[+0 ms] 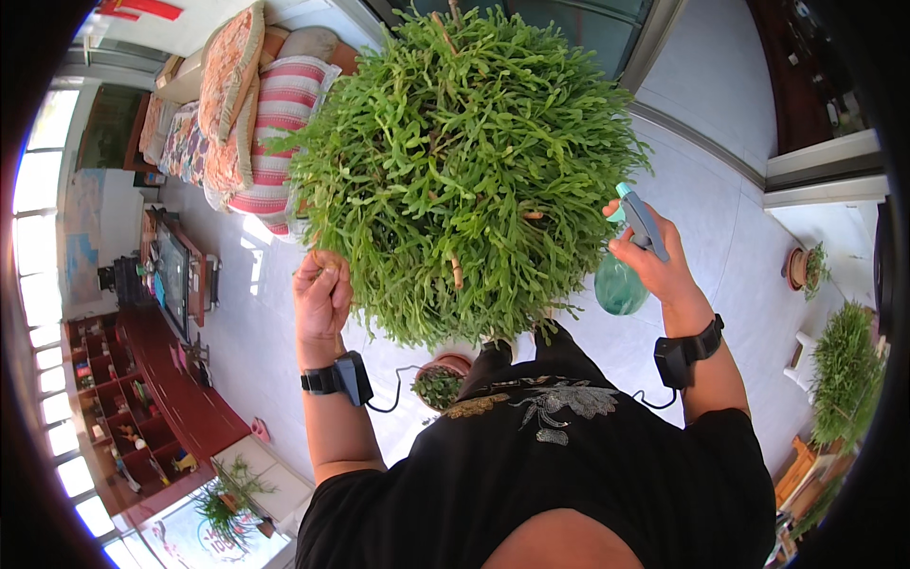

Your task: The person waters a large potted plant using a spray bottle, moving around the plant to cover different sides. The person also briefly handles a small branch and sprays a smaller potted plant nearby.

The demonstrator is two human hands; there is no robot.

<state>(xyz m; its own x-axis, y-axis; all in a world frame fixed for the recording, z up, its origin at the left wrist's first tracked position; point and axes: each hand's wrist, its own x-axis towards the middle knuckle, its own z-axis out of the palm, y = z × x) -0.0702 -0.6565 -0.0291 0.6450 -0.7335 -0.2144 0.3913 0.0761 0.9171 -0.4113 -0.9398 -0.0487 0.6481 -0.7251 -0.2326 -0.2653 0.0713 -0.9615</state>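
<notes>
A large, bushy green Christmas-cactus-type plant [462,178] with flat segmented stems fills the space before me. Several cane stakes [456,273] poke out of its foliage, which hides its pot. At the plant's lower left edge, my left hand [323,288] has its fingers curled and pinched on what looks like a small brownish plant bit, mostly hidden by the fingers. To the plant's right, my right hand [650,259] grips a spray bottle [620,286] by its grey head, fingers around the light-green trigger. The bottle's body is translucent green, its nozzle towards the foliage.
A small potted plant [441,384] stands on the floor near my legs. Cushions [231,92] are piled on a seat at the upper left. A dark red cabinet [178,384] is at left. More potted plants [846,377] line the right side, beyond the pale tiled floor [711,213].
</notes>
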